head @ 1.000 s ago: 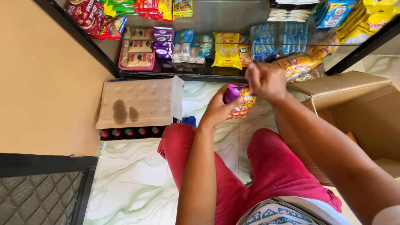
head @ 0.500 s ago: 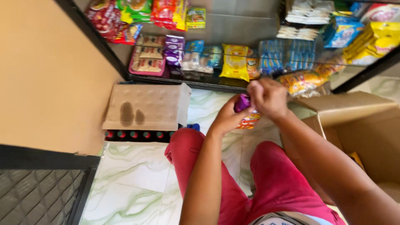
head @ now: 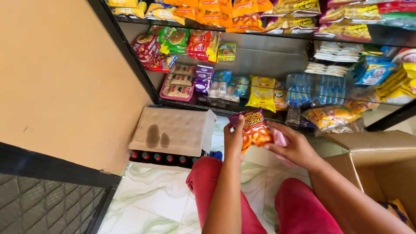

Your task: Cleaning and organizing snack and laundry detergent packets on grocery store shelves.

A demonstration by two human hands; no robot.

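- Both hands now sit lower and apart, the snack packet [head: 255,128] upright between them
- Left hand [head: 234,136] clamped on its left edge
- Right hand [head: 294,147] pinches its right side, in front of the shelf [head: 260,113]

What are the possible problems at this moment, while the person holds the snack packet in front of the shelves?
1. The left hand and right hand grip the orange snack packet by its edges only, so it may slip to the tiled floor.
2. The shelf looks crowded; pushing a packet in might knock neighbours off.
3. The stained cardboard over the bottles sits near the knee and might get bumped.
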